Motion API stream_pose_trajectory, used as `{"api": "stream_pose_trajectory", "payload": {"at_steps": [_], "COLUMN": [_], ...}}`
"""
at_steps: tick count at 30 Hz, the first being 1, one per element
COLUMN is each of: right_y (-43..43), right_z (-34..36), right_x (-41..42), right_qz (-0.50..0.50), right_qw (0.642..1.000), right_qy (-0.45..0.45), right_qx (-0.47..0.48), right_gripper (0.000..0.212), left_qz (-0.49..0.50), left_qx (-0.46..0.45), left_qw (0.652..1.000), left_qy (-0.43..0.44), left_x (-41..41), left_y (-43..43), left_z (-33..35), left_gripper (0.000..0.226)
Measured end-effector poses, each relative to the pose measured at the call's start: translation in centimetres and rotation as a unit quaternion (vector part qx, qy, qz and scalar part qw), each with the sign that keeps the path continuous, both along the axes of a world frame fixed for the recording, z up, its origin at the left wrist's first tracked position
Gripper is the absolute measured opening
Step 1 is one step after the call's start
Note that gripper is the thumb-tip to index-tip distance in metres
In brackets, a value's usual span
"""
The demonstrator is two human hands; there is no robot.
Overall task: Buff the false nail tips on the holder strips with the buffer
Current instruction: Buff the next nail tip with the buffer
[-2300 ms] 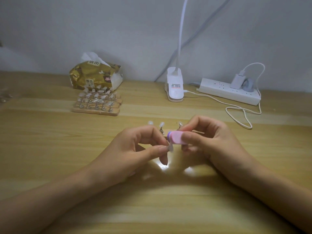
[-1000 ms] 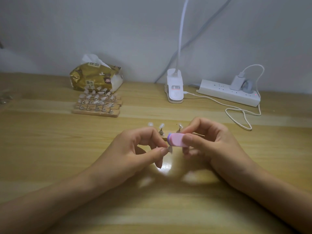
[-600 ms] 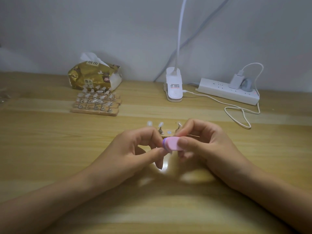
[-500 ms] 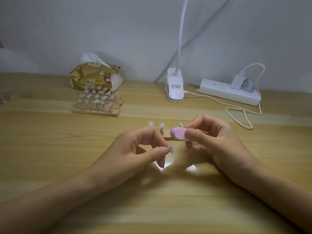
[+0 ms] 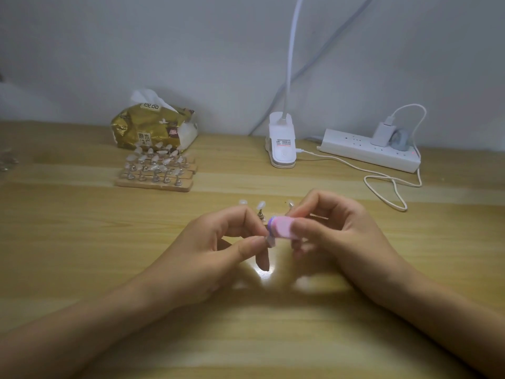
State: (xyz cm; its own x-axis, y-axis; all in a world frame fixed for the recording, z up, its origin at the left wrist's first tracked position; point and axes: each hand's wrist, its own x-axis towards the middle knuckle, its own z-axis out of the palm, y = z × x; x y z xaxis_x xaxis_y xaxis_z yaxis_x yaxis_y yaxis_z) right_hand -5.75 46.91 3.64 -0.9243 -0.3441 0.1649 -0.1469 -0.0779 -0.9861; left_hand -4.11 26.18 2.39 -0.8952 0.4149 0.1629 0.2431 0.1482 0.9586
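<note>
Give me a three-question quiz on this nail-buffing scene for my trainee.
1. True or false: the right hand grips the pink buffer.
2. Where is the tissue pack relative to the spare holder strips? A: behind them, nearer the wall; B: on top of them; C: in front of them.
3. Fill in: the left hand pinches a ____.
Key: 1 true; 2 A; 3 nail tip.

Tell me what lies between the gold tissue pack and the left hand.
In the head view, wooden holder strips carrying false nail tips lie there, close before the tissue pack; then bare table to the left hand.
</note>
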Motion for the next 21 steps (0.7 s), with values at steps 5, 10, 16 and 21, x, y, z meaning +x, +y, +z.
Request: {"api": "stream_pose_trajectory", "payload": {"at_steps": [5, 10, 16, 21], "right_y": [-0.01, 0.61, -0.04, 0.2], "right_z": [-0.03, 0.12, 0.03, 0.03], "right_x": [0.36, -0.19, 0.16, 0.32], "right_qz": [0.05, -0.019, 0.013, 0.043], "right_qw": [0.998, 1.0, 1.0, 0.999], "right_qy": [-0.005, -0.006, 0.015, 0.003], "right_qx": [-0.024, -0.015, 0.0, -0.032], "right_gripper": [0.021, 0.016, 0.02, 0.024], "left_qz": [-0.007, 0.002, 0.005, 0.006], "left_qx": [0.007, 0.026, 0.022, 0.028], "left_qw": [1.0, 1.0, 1.0, 1.0], "left_qy": [-0.005, -0.009, -0.002, -0.009], "left_x": [-0.07, -0.06, 0.01, -0.04], "left_y": [-0.01, -0.09, -0.16, -0.12], "left_z": [-0.1, -0.15, -0.14, -0.24], "left_gripper": [0.013, 0.015, 0.02, 0.018]}}
